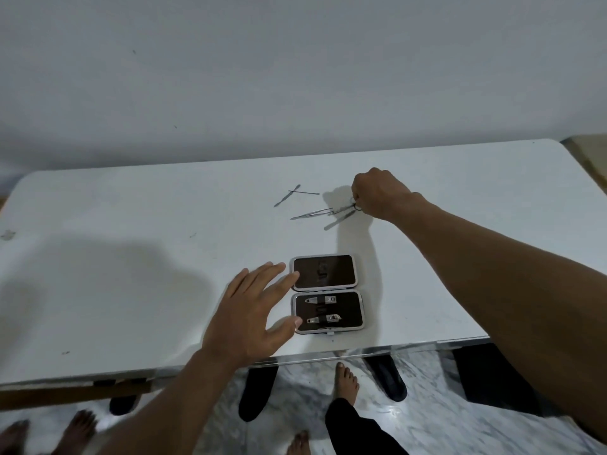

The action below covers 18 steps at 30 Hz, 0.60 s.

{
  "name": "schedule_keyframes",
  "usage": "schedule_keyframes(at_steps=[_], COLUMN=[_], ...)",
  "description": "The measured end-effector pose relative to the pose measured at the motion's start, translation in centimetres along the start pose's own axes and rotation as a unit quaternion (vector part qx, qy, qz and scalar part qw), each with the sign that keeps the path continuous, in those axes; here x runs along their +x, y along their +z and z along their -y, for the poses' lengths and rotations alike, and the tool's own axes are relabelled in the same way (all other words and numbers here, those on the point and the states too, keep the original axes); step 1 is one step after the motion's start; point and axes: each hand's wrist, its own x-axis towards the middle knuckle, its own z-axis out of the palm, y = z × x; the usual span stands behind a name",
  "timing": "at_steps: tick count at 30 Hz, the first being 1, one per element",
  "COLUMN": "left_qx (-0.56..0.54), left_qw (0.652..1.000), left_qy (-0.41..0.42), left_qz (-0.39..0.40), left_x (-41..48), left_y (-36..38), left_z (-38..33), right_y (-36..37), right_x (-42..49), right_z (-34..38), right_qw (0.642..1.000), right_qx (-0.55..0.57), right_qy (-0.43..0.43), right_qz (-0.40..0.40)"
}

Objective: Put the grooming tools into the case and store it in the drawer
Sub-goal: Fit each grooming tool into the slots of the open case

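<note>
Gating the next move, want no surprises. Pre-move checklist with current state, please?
1. Black silver-rimmed case open flat on white table: ok.
2. Far half of case free: ok.
3. Two metal nail clippers seated in near half: ok.
4. Right hand pinches ring-handled metal tool: ok; off the table: cannot tell.
5. Left hand, open, steadying case: cannot tell, contact unclear.
6. Other loose tools packed: not ok, thin metal tweezers and others lie on table.

Open case (323, 272) near front edge of table (131, 224); two clippers (321, 300) in near half. Left hand (253, 310), fingers spread, at case's left edge. Right hand (377, 192) farther back, pinching scissors (356, 205); tweezers (312, 213) just beside.
</note>
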Motion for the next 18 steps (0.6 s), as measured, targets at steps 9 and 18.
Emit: schedule_keyframes(at_steps=[9,18], left_qx=[0.006,0.025], left_qw=[1.0,1.0], left_qy=[0.005,0.008], left_qz=[-0.009,-0.011], left_x=[0.0,-0.1], left_y=[0.0,0.2], left_z=[0.0,0.0], right_y=[0.1,0.5], right_x=[-1.2,-5.0], right_z=[0.5,0.4], right_qw=[1.0,0.998], right_qx=[-0.023,-0.051], right_qy=[-0.001,-0.034], right_qz=[0.012,-0.006])
